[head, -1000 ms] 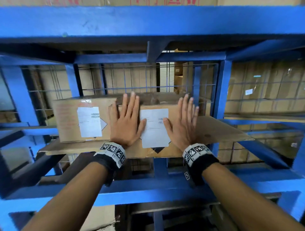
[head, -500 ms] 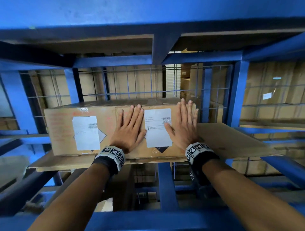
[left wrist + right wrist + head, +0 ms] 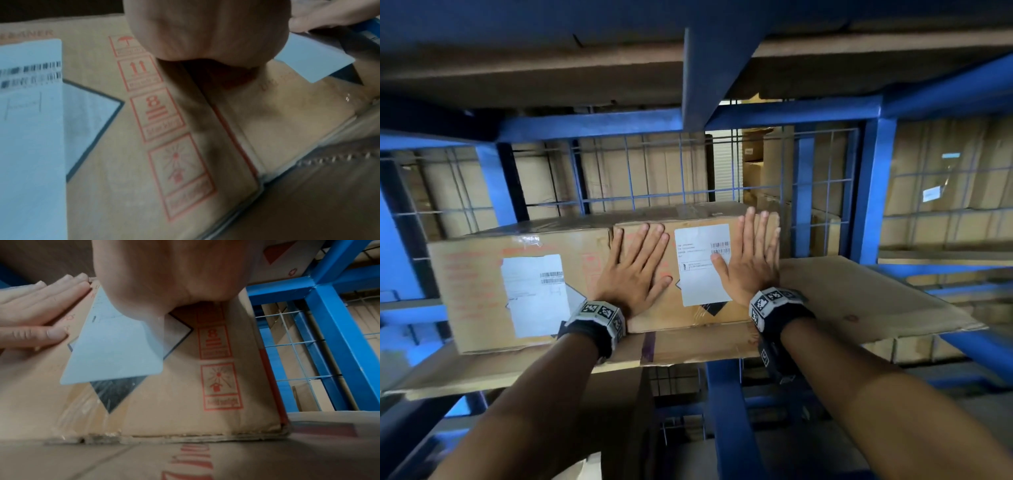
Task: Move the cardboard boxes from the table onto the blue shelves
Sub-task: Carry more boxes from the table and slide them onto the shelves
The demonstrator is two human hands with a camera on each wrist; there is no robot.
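Two cardboard boxes stand side by side on the cardboard-lined blue shelf (image 3: 872,192). The right box (image 3: 671,317) carries a white label, and both my hands press flat on its front face. My left hand (image 3: 635,270) lies left of the label with fingers straight. My right hand (image 3: 751,260) lies on the label's right side, fingers spread, reaching the box's top edge. The left box (image 3: 482,291) touches the right one. In the left wrist view my left hand (image 3: 205,32) sits by the seam between the boxes. In the right wrist view my right hand (image 3: 174,272) covers part of the label.
The cardboard sheet (image 3: 859,298) lining the shelf stretches bare to the right of the boxes. Blue wire mesh (image 3: 654,171) closes the back, with stacked cartons behind it. A blue beam and upper shelf (image 3: 709,68) hang close overhead. A blue post (image 3: 339,337) stands right of the box.
Both flat hands have pushed the right box deeper onto the shelf, from overhanging the front to beside the left box. The head view has moved closer and lower.
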